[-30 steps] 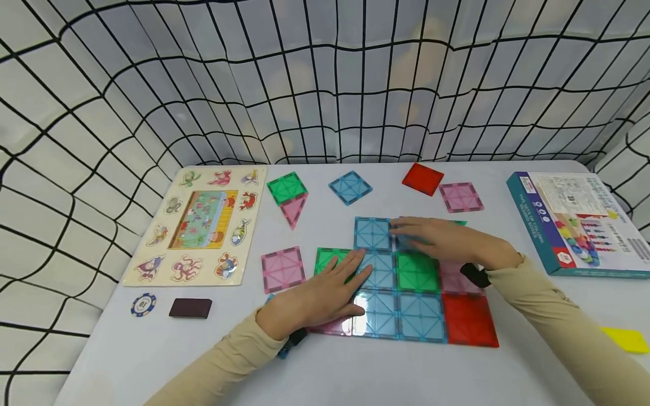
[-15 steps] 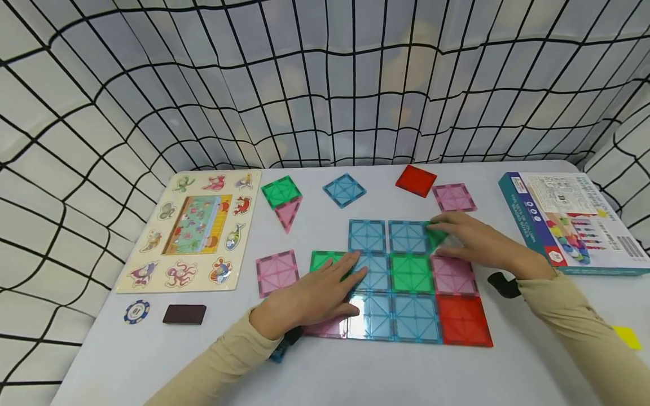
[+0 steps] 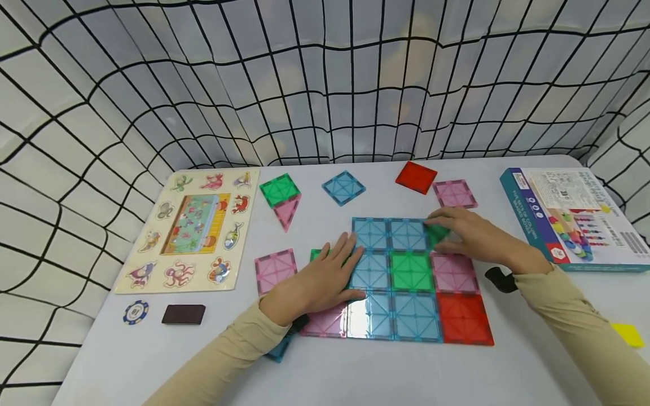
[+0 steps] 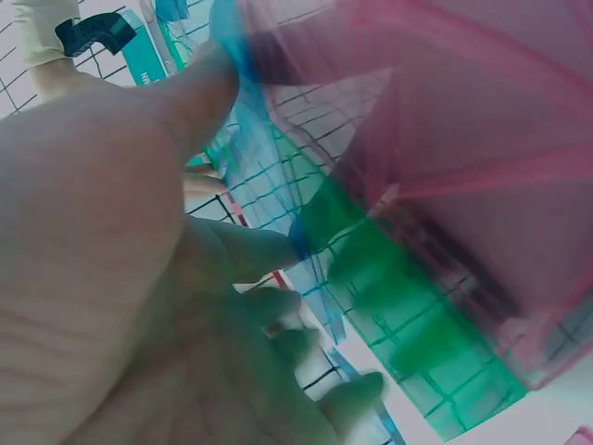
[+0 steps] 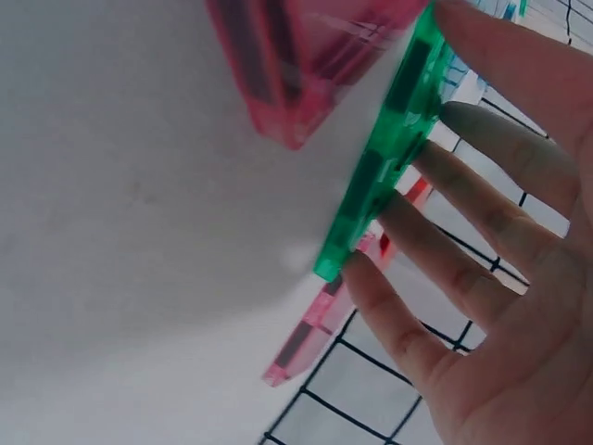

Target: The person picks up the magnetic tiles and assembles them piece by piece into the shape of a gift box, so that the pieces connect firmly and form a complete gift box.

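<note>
One green tile (image 3: 435,234) touches the right hand (image 3: 472,237), left hand (image 3: 319,282) well apart.

left hand (image 3: 317,276) flat, fingers (image 3: 338,247) straight, right hand (image 3: 469,238) reaching forward, fingers extended, forearms (image 3: 223,344) angled inward

Tiles (image 3: 411,270), centre of head view: see-through plastic, smooth, glossy, bright glare on one at lower centre. Puzzle board (image 3: 200,272), left: wood-like, matt-ish. Box (image 3: 574,217), right: printed card, light sheen. Sleeve (image 3: 563,321), lower right: matt, wrinkled cloth.
</note>
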`<action>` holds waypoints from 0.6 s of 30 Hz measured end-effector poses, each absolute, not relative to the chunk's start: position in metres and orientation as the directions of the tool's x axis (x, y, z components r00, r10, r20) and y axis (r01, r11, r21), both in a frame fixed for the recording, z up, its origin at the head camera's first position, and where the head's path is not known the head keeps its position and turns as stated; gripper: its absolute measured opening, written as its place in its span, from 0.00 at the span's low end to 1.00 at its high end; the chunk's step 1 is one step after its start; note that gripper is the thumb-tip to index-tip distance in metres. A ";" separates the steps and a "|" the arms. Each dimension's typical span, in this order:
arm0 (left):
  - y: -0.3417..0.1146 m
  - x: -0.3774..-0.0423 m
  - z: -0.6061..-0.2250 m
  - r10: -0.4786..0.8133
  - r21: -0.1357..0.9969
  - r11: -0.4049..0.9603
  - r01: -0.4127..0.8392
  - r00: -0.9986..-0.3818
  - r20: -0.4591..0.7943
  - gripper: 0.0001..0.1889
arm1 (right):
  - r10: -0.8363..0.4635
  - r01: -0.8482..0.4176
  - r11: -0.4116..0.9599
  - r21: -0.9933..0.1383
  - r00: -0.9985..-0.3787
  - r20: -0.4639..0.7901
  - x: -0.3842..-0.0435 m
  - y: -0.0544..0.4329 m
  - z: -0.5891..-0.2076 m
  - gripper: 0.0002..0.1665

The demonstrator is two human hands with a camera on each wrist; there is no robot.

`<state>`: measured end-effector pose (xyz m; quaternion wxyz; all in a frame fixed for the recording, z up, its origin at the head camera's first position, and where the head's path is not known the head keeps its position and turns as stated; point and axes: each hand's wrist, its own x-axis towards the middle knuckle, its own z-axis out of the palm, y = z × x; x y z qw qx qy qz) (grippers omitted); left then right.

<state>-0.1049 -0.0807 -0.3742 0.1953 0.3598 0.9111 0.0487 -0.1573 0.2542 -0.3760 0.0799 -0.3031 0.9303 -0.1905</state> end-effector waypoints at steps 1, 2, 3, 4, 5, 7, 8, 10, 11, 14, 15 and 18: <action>-0.081 -0.105 -0.374 0.684 0.218 0.726 0.652 -0.657 -0.316 0.45 | -0.592 -0.530 0.742 -0.412 -0.805 -0.030 -0.159 0.254 -0.376 0.35; -0.081 -0.105 -0.373 0.694 0.207 0.716 0.667 -0.648 -0.313 0.45 | -0.590 -0.526 0.738 -0.422 -0.807 -0.028 -0.160 0.254 -0.375 0.35; -0.082 -0.105 -0.373 0.704 0.200 0.705 0.680 -0.638 -0.312 0.45 | -0.590 -0.524 0.735 -0.431 -0.807 -0.023 -0.161 0.254 -0.375 0.36; -0.082 -0.106 -0.373 0.714 0.199 0.694 0.692 -0.627 -0.312 0.45 | -0.589 -0.522 0.729 -0.442 -0.808 -0.018 -0.161 0.255 -0.375 0.37; -0.082 -0.106 -0.372 0.722 0.200 0.686 0.700 -0.619 -0.309 0.45 | -0.590 -0.521 0.724 -0.451 -0.808 -0.014 -0.161 0.256 -0.375 0.37; -0.084 -0.106 -0.371 0.729 0.213 0.680 0.702 -0.613 -0.306 0.44 | -0.592 -0.520 0.717 -0.464 -0.806 -0.011 -0.163 0.257 -0.375 0.38; -0.084 -0.106 -0.371 0.732 0.220 0.676 0.703 -0.610 -0.304 0.44 | -0.590 -0.518 0.718 -0.466 -0.807 -0.011 -0.164 0.257 -0.375 0.39; -0.084 -0.106 -0.371 0.737 0.234 0.672 0.702 -0.605 -0.300 0.45 | -0.580 -0.511 0.727 -0.459 -0.815 -0.011 -0.166 0.258 -0.374 0.39; -0.084 -0.106 -0.371 0.738 0.240 0.672 0.701 -0.604 -0.300 0.45 | -0.571 -0.503 0.734 -0.456 -0.821 -0.013 -0.167 0.259 -0.374 0.39; -0.085 -0.106 -0.372 0.741 0.252 0.669 0.700 -0.601 -0.298 0.45 | -0.550 -0.499 0.747 -0.439 -0.835 0.013 -0.167 0.264 -0.372 0.29; -0.085 -0.106 -0.372 0.742 0.256 0.669 0.698 -0.601 -0.297 0.45 | -0.548 -0.506 0.747 -0.431 -0.836 0.031 -0.167 0.267 -0.371 0.25; -0.087 -0.107 -0.372 0.743 0.265 0.669 0.695 -0.604 -0.290 0.45 | -0.535 -0.519 0.749 -0.411 -0.840 0.087 -0.163 0.278 -0.367 0.14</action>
